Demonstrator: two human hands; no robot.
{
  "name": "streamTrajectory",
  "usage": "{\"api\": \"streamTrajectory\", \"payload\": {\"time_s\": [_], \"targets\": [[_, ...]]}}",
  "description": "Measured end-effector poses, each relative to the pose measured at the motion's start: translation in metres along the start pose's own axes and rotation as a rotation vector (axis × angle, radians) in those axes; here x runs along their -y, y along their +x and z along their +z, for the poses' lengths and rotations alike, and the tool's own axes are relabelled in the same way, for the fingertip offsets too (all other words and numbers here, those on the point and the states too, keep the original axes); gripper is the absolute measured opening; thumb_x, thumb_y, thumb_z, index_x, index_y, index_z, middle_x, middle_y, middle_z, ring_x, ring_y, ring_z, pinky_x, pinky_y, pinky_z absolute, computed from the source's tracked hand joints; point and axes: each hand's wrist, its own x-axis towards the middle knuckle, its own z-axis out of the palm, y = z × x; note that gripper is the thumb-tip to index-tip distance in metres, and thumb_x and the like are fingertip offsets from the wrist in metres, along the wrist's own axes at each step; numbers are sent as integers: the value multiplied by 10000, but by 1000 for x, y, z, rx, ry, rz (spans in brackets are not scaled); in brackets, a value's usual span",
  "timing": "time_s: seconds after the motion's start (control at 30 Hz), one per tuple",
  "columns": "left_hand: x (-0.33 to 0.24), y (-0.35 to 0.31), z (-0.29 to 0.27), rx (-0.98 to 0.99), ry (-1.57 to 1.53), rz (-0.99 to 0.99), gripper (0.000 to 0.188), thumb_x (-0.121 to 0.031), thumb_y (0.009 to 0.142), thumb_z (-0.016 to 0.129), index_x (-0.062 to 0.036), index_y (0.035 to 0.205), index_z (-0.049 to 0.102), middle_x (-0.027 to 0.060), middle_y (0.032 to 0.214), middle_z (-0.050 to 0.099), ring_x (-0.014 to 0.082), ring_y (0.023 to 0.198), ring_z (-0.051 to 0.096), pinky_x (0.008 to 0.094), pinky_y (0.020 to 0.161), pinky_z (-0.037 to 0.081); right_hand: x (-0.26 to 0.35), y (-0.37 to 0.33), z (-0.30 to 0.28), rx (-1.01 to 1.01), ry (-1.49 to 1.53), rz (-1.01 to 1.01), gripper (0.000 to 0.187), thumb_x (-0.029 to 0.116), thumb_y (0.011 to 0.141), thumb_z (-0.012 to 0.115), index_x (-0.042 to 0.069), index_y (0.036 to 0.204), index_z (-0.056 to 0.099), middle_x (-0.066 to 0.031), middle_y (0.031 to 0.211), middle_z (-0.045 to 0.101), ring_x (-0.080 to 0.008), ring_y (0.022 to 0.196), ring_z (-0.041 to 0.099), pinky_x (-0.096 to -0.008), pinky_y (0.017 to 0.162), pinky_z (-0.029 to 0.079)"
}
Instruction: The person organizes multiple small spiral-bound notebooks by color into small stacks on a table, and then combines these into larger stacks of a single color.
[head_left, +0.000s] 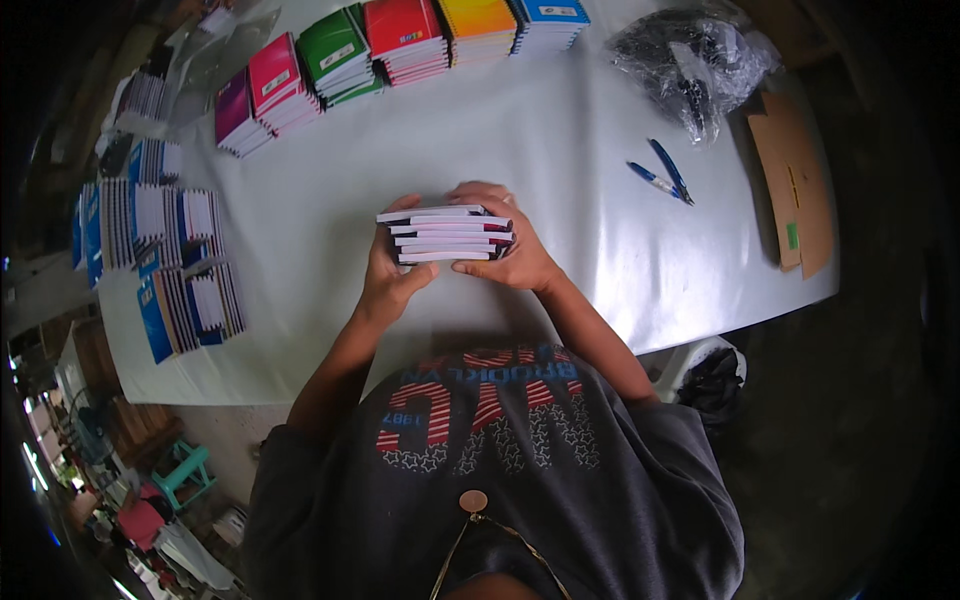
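Between my two hands is a small stack of notebooks (450, 235), held on edge so that their white page edges face me. My left hand (395, 275) grips the stack's left end, thumb along the near side. My right hand (520, 250) wraps round its right end, with the thumb below and the fingers over the far side, slightly blurred. The notebooks are a little uneven against each other, and dark covers show between them. The stack is above the near middle of the pale covered table (480, 130).
Piles of spiral notebooks in purple, pink, green, red (403, 35), yellow and blue line the far edge. Blue-covered notebooks (170, 235) stand at the left. Blue-handled pliers (665, 175), clear plastic wrap (695, 65) and brown cardboard (790, 185) lie at the right.
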Motion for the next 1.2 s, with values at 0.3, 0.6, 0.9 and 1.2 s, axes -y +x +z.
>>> {"api": "streamTrajectory", "payload": {"time_s": [0.3,0.6,0.9,1.2], "targets": [[39,-7,16,-28,96,231,664,-106,695,674,-51,1260,330,77,1113,433,156,1042,440,298,893,387,-21,-27,20,-115,-117,67,847,299,480,887,61,1160,441,-91,1100,499,-192,1007,501,-320,877,406],[62,-5,14,-35,128,228,612,-72,689,692,-35,1198,354,86,1088,445,161,1009,466,313,886,400,-43,-33,20,-211,-100,-5,814,374,424,893,22,1049,508,-104,1024,584,-207,943,574,-324,839,457],[79,-1,1,-9,389,316,595,-139,682,760,-11,1146,410,95,1084,462,191,989,496,323,854,422,-48,-37,25,-271,-185,64,669,325,470,891,34,979,569,-75,899,630,-151,833,601,-282,766,477],[63,5,-3,119,571,304,501,-168,730,741,3,1127,489,100,1099,547,180,995,529,334,846,438,-32,-33,18,-224,-55,196,618,243,564,858,5,1037,538,-77,950,611,-144,893,581,-295,816,462]]}}
